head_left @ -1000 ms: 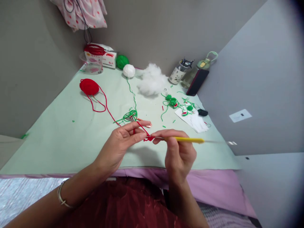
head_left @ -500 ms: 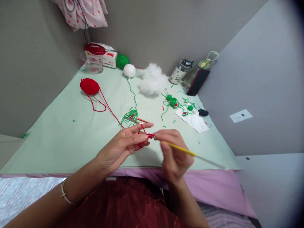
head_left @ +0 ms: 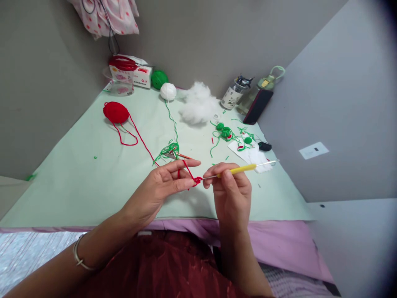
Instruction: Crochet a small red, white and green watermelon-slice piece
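Between thumb and fingers, my left hand [head_left: 169, 178] pinches a small piece of red crochet work [head_left: 197, 180], with red yarn [head_left: 187, 167] running over the raised index finger. My right hand [head_left: 231, 190] grips a yellow-handled crochet hook [head_left: 242, 169]. Its thin metal tip reaches the red stitches; whether it sits inside a loop I cannot tell. From the left hand the strand leads back to a red yarn ball [head_left: 116, 112] on the left of the table.
Beyond my hands lie tangled green yarn [head_left: 170, 150] and scissors [head_left: 169, 155]. Farther back are a white yarn ball [head_left: 168, 92], a green yarn ball [head_left: 159, 79] and white stuffing [head_left: 198, 103]. Small green crocheted pieces [head_left: 226, 133], a phone [head_left: 258, 106] and a pen cup [head_left: 232, 97] stand right.
My right hand has turned, so the hook's back end has swung upward from pointing down right. The left hand stays nearly in place, holding the red work.
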